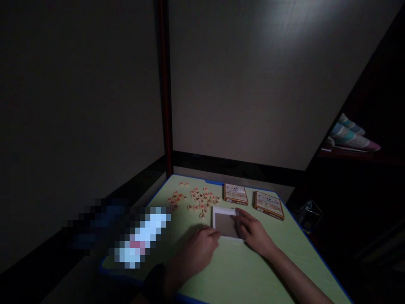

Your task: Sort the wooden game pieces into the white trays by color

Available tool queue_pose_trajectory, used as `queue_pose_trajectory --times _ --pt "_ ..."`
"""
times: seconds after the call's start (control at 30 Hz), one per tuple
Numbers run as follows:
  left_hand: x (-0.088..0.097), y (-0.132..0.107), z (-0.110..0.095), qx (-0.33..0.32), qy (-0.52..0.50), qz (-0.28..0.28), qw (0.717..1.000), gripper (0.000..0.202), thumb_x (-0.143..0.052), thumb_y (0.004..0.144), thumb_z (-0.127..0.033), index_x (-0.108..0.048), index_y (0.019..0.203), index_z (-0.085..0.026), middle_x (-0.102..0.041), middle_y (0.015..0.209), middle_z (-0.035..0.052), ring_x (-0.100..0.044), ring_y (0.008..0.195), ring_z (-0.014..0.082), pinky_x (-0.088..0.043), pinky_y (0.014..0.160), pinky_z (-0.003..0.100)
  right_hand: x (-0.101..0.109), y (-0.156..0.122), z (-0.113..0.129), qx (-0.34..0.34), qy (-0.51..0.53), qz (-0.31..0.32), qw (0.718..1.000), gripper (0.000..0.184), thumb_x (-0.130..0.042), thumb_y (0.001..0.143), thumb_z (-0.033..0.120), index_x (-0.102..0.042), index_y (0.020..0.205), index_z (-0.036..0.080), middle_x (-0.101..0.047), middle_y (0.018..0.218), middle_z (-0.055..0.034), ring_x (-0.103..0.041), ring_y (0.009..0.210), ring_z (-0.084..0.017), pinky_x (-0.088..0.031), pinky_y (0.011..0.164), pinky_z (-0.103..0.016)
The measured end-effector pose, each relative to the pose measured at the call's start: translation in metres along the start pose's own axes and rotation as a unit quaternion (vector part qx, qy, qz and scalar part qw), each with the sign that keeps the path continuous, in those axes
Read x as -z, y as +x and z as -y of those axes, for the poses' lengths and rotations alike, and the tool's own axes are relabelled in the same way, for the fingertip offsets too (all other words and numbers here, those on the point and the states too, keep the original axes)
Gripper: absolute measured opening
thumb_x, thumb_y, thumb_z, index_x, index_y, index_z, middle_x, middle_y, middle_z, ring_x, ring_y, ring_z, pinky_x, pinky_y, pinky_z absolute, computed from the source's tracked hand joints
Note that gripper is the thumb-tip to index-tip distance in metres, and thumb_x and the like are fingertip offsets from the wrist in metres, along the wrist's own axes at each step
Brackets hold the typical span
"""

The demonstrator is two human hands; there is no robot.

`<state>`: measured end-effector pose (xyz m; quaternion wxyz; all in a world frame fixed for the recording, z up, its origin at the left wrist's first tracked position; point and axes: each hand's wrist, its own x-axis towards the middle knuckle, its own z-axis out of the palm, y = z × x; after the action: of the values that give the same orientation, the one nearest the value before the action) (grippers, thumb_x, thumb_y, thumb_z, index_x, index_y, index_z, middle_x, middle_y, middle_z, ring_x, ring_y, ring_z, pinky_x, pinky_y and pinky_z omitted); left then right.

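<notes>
A shallow, open white box (221, 210) with a grey-brown bottom lies on the green table between my hands. My left hand (202, 247) is closed, its fingers pinching the box's near left corner. At the right side my right hand (255, 233) grips the box's edge, with one finger reaching over the inside. Beyond the box, to the left, many round xiangqi pieces (201, 206) with red and dark characters lie loosely scattered.
Two printed flat boxes (236, 193) (268, 204) lie at the table's far right. A blurred bright screen-like patch (142, 236) covers the left edge. Walls rise behind the green table (294, 261). A clear container (310, 217) stands beyond its right edge.
</notes>
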<state>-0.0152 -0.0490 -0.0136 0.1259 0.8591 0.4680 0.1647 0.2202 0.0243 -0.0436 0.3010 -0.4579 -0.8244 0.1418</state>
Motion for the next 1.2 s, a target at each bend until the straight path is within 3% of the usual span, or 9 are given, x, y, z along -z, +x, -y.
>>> queue_pose_trajectory --times 0.17,0.33,0.47,0.67,0.8,0.87,0.97,1.1,1.2 --pt "0.009 0.01 -0.004 -0.017 -0.056 -0.041 0.997 0.024 -0.052 0.095 -0.025 -0.069 0.111 -0.023 -0.069 0.12 0.0025 -0.064 0.105 0.0169 -0.049 0.097 0.027 0.006 0.001 -0.001 -0.016 -0.017 -0.019 1.0 0.036 -0.047 0.084 0.02 -0.075 0.107 0.016 -0.065 0.129 -0.0151 -0.064 0.116 -0.027 -0.048 0.105 -0.043" --pt "0.023 0.055 0.004 0.043 0.064 -0.074 0.994 0.028 -0.041 0.098 -0.022 -0.069 0.1 -0.017 -0.07 0.106 0.008 -0.067 0.093 0.0201 -0.051 0.088 0.033 0.004 0.0 0.005 0.005 -0.02 -0.016 1.0 0.036 -0.052 0.089 0.035 -0.07 0.116 0.02 -0.058 0.137 -0.014 -0.058 0.124 -0.029 -0.047 0.106 -0.045" --pt "0.017 0.079 0.008 0.05 0.127 -0.05 0.989 0.028 -0.042 0.096 -0.017 -0.069 0.099 -0.013 -0.07 0.103 0.0134 -0.068 0.092 0.0243 -0.052 0.084 0.037 0.004 -0.002 0.009 0.01 -0.028 -0.023 0.999 0.028 -0.052 0.089 0.032 -0.072 0.105 0.02 -0.066 0.112 -0.0133 -0.063 0.107 -0.028 -0.052 0.096 -0.043" --pt "-0.001 0.082 0.015 0.048 0.105 -0.049 0.992 0.029 -0.042 0.095 -0.017 -0.072 0.093 -0.015 -0.071 0.095 0.0103 -0.067 0.087 0.0216 -0.052 0.082 0.035 0.005 -0.004 0.014 0.008 -0.033 -0.03 0.999 0.022 -0.049 0.093 0.032 -0.069 0.09 0.021 -0.064 0.093 -0.0108 -0.064 0.089 -0.026 -0.054 0.083 -0.039" --pt "-0.005 0.078 0.018 0.047 0.093 -0.129 0.986 0.032 -0.04 0.098 -0.024 -0.069 0.087 -0.017 -0.069 0.09 0.0079 -0.065 0.087 0.0204 -0.051 0.081 0.034 0.009 -0.003 0.011 0.008 -0.022 -0.053 0.998 0.023 -0.047 0.094 0.034 -0.066 0.09 0.022 -0.065 0.093 -0.0097 -0.064 0.089 -0.025 -0.054 0.082 -0.038" --pt "-0.006 0.075 0.015 0.016 0.088 -0.183 0.979 0.031 -0.041 0.098 -0.026 -0.067 0.085 -0.017 -0.067 0.086 0.0073 -0.064 0.086 0.0199 -0.051 0.078 0.032 0.013 0.001 0.007 0.002 -0.02 -0.091 0.996 0.023 -0.047 0.094 0.035 -0.066 0.091 0.022 -0.067 0.094 -0.0097 -0.064 0.089 -0.025 -0.053 0.083 -0.039" --pt "-0.008 0.066 0.004 -0.094 0.077 -0.242 0.963 0.027 -0.043 0.094 -0.028 -0.063 0.079 -0.017 -0.062 0.077 0.006 -0.061 0.078 0.0188 -0.049 0.071 0.03 0.02 0.018 0.004 -0.023 -0.018 -0.11 0.993 0.024 -0.048 0.092 0.037 -0.065 0.091 0.022 -0.07 0.093 -0.0089 -0.066 0.087 -0.025 -0.054 0.08 -0.038" --pt "-0.018 0.058 -0.014 -0.255 0.07 -0.25 0.931 0.024 -0.048 0.087 -0.028 -0.06 0.07 -0.018 -0.057 0.064 0.0032 -0.056 0.063 0.0165 -0.046 0.058 0.029 0.018 0.063 0.012 -0.016 -0.025 -0.002 1.0 0.026 -0.048 0.087 0.025 -0.069 0.1 0.019 -0.073 0.1 -0.0091 -0.068 0.087 -0.023 -0.053 0.08 -0.034" --pt "-0.029 0.057 -0.021 -0.303 0.071 -0.221 0.924 0.023 -0.051 0.084 -0.029 -0.06 0.065 -0.018 -0.055 0.058 0.0018 -0.054 0.055 0.0151 -0.043 0.052 0.029 0.006 0.1 0.025 0.006 -0.111 0.097 0.989 0.033 -0.053 0.077 0.012 -0.071 0.105 0.017 -0.073 0.105 -0.0114 -0.067 0.097 -0.024 -0.049 0.086 -0.031"
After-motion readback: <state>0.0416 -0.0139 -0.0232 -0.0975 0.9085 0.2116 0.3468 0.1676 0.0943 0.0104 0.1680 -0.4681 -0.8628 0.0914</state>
